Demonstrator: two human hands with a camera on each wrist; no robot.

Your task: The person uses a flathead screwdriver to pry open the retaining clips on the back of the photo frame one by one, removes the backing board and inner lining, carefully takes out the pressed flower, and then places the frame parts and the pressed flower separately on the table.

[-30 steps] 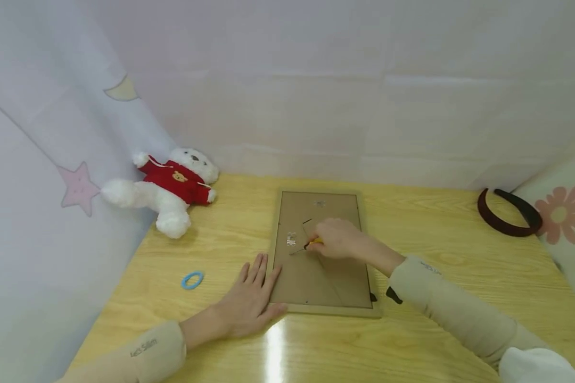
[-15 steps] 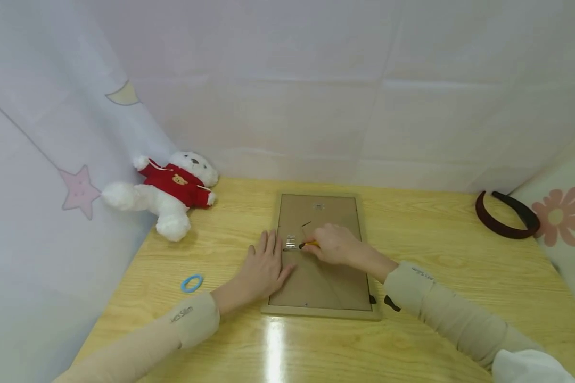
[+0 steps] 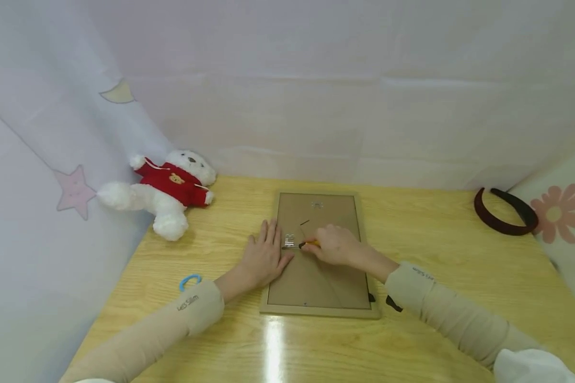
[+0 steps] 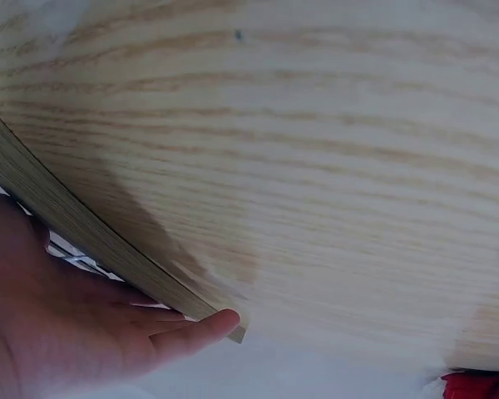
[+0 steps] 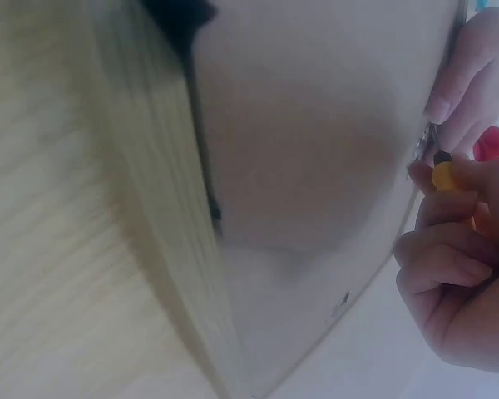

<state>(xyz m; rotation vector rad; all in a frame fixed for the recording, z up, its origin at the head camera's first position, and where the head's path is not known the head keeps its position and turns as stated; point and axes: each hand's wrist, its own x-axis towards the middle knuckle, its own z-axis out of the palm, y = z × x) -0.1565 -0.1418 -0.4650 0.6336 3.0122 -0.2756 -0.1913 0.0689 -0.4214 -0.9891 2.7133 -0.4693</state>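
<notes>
Frame under L & R hands, screwdrvr in R

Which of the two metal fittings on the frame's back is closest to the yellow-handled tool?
The metal fitting at the left edge of the frame, near the left hand; the tool is right by it. The other fitting sits by the far edge.

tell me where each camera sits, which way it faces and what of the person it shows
Head: on the head, looking forward and down at the frame; left grip, right grip and both sleeves show.
Left wrist: on that wrist, looking past the left grip along the frame's edge and tabletop.
Right wrist: on that wrist, looking across the frame's back; right grip and part of the left show.
Shared: head and right wrist both show the yellow-handled tool.
</notes>
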